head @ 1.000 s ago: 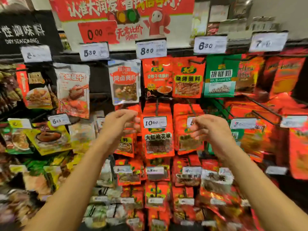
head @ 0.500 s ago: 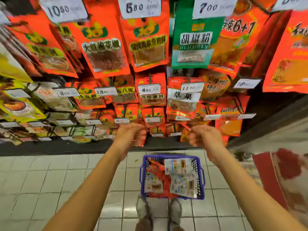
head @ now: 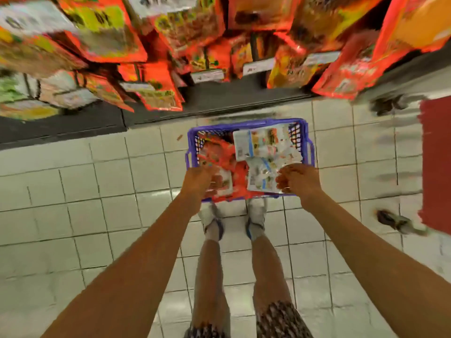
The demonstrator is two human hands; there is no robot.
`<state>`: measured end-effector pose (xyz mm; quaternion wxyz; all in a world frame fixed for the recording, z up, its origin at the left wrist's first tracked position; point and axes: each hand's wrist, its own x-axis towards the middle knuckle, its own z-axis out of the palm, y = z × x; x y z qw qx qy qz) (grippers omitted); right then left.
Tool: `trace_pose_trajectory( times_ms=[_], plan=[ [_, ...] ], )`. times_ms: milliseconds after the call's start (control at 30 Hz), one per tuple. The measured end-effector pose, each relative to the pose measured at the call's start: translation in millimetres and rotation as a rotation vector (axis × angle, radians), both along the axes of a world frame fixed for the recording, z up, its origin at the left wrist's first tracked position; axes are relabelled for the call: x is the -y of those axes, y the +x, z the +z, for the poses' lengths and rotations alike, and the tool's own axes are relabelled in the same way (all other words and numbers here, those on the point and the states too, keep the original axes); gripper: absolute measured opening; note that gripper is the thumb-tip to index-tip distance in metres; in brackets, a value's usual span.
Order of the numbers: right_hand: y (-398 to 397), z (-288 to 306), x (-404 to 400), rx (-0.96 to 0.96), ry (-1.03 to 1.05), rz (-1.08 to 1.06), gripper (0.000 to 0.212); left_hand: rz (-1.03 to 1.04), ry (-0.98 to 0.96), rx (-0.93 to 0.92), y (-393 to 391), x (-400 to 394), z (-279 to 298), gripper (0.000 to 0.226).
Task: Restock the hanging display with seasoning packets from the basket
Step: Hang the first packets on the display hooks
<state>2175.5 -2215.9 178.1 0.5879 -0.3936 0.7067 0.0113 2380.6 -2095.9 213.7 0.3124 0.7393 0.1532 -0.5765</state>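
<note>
Beyond your hands, the hanging display (head: 170, 45) fills the far side of the view, a blurred wall of red and orange seasoning packs with white price tags. Under your arms spreads the white tiled floor (head: 73, 191), and off past your right hand a red mat (head: 435, 164) lies on it. Directly below both hands sits the purple basket (head: 246, 123), on the floor just ahead of your white sneakers (head: 256, 213). Inside it, red seasoning packets (head: 217, 152) lie beneath your left hand (head: 197, 181) and white packets (head: 266, 147) beneath your right hand (head: 299, 181). Your hands are apart, one over each near corner of the basket, both with fingers curled down toward the packets. The blur keeps me from telling whether either hand grips a packet or only touches one.
</note>
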Motion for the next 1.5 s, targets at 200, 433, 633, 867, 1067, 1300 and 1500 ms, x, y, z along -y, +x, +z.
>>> trace_pose_trajectory(
  times_ms=[200,433,633,867,1067,1300,1500],
  plan=[
    [-14.8,-139.8,4.0,-0.187,-0.088,0.43,0.021,-0.075,0.102,-0.021,-5.5,-8.2,-134.4,0.012],
    [11.4,-235.8,33.4,-0.43,-0.49,1.117,0.066,-0.2,0.125,0.051,-4.3,-8.5,-227.8,0.009],
    [11.4,-277.5,37.9,-0.461,-0.521,1.415,0.089,-0.328,0.063,0.137,-10.4,-12.6,-250.9,0.014],
    [14.3,-237.0,14.1,-0.293,-0.857,1.344,0.045,-1.192,-0.324,0.771,-29.9,-1.7,-232.4,0.052],
    [9.2,-197.5,0.5,-0.117,-1.059,1.32,0.035,-1.326,-0.24,1.106,-48.5,20.0,-217.6,0.063],
    [-1.3,-192.8,4.2,0.103,-1.077,1.394,0.025,-1.549,-0.324,1.125,-41.1,28.7,-221.6,0.036],
    [-20.0,-215.0,34.7,-0.051,-0.576,0.567,0.058,-1.245,-0.261,0.785,-34.1,17.8,-227.7,0.014]
  ],
)
